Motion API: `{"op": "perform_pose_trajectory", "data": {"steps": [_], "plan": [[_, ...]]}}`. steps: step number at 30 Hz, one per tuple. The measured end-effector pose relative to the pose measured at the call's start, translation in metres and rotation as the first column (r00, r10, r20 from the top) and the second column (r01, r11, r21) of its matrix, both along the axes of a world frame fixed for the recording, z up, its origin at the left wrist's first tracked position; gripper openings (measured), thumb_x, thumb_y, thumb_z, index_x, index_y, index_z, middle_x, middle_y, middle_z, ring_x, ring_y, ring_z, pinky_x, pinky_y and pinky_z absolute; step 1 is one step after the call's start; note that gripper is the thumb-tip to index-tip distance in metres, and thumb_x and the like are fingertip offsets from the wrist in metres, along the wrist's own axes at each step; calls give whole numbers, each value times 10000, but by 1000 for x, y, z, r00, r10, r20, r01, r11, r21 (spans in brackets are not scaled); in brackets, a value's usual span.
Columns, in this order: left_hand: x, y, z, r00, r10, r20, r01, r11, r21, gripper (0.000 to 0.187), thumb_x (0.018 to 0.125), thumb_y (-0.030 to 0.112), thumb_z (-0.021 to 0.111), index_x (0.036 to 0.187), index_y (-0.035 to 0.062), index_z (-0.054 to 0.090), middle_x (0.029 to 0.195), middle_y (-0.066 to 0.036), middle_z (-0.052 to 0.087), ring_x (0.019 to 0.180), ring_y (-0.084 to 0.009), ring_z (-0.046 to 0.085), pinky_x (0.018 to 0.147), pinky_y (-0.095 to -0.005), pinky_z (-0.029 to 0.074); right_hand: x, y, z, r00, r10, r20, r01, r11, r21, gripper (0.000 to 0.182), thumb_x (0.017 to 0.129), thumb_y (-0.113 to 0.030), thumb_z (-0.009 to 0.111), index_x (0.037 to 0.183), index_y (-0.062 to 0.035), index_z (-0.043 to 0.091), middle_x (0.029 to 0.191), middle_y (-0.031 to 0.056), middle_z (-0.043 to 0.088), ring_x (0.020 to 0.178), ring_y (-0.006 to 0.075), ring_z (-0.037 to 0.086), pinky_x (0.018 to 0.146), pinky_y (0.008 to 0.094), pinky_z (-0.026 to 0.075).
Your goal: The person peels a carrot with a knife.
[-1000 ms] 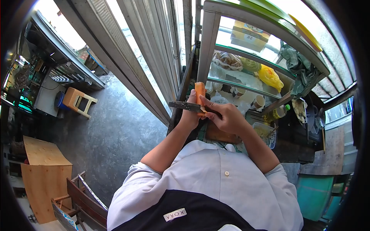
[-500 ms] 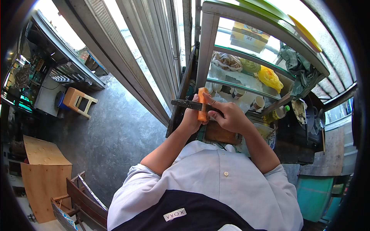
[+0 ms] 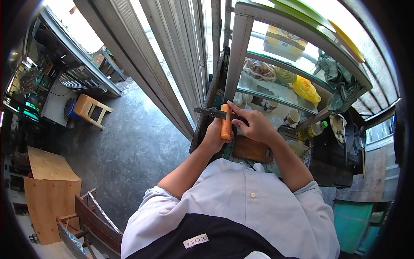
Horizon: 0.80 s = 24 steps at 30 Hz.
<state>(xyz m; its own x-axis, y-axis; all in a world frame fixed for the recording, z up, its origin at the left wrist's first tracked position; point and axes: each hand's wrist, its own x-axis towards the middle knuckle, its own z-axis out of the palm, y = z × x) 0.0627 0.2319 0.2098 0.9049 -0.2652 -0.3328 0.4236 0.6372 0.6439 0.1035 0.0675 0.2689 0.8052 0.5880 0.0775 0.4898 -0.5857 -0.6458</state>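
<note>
In front of my chest, my left hand [image 3: 213,136] is closed around an orange carrot [image 3: 225,128] from behind and below. A dark, speckled knife blade [image 3: 208,112] lies crosswise over the carrot's upper part, its tip pointing left. My right hand [image 3: 258,126] grips the knife at its right end; the fist mostly hides the handle. The right index finger reaches up to the carrot's top end, and the thumb is close to the carrot's side. Below both hands sits a brown wooden cutting board [image 3: 251,150].
Ahead stands a glass-shelved cabinet [image 3: 240,52] with a yellow plastic bag [image 3: 306,90] and cups [image 3: 292,116]. An oil bottle [image 3: 312,129] and a dark pan [image 3: 351,125] are at the right. A plastic stool [image 3: 87,108] is on the floor at the left.
The view has shifted slightly, so the cabinet appears farther right. The knife and carrot remain held, with the knife a little higher along the carrot.
</note>
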Motion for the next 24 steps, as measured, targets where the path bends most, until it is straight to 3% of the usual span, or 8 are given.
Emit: {"op": "perform_pose_trajectory", "data": {"steps": [5,8,10,14,16,20,22,24], "plan": [[-2,6,-7,999,11,30,-10,1000,-13,431,990,482,284,1088,87,428,707,-50,496,486,-147,532,395,-251,409,9,3,-7,994,-25,-106,27,1000,13,495,873,-281,587,1354,-250,475,735,197,628,587,322,582,626,374,457],[-1,9,-9,1000,14,8,-14,1000,2,451,989,484,294,1114,78,447,705,-48,490,485,-144,525,400,-249,403,17,2,-24,993,0,-121,12,995,95,459,886,-251,576,1338,-247,499,788,188,648,608,262,587,639,344,458],[0,14,-12,996,-54,67,54,998,15,483,985,495,304,1136,69,474,698,-43,488,485,-139,520,402,-247,392,26,4,-33,994,76,-83,-51,960,274,434,902,-221,560,1332,-237,507,884,172,665,685,217,610,670,325,465],[-2,14,-15,992,-65,109,61,998,35,516,982,504,309,1163,56,488,688,-39,488,484,-138,515,403,-245,383,34,2,-30,959,106,-263,-47,974,221,442,920,-208,556,1356,-187,483,934,126,672,756,112,530,764,268,462],[1,18,-23,993,-69,96,68,998,12,522,983,505,305,1184,56,478,703,-42,502,486,-135,513,406,-245,389,34,5,-27,971,6,-240,25,992,124,433,917,-238,553,1344,-241,485,948,179,666,769,260,642,713,341,479],[5,28,-41,990,113,78,-127,973,193,527,982,508,307,1222,68,468,734,-35,511,513,-111,520,407,-232,390,34,11,-29,991,-107,-81,111,992,51,431,923,-259,544,1348,-264,473,898,212,647,743,341,629,700,369,485],[8,37,-49,948,163,274,-276,849,451,531,976,515,322,1240,76,463,757,-25,509,548,-85,527,406,-216,386,30,12,-31,996,-87,3,86,989,119,434,932,-263,526,1359,-289,451,841,225,628,721,390,604,687,392,487],[11,42,-51,952,173,255,-284,810,513,531,969,510,357,1251,72,460,753,-16,500,550,-74,516,406,-196,383,26,13,-21,995,-82,-54,85,995,52,441,933,-246,523,1364,-292,443,864,228,630,732,387,606,697,394,486]]}}
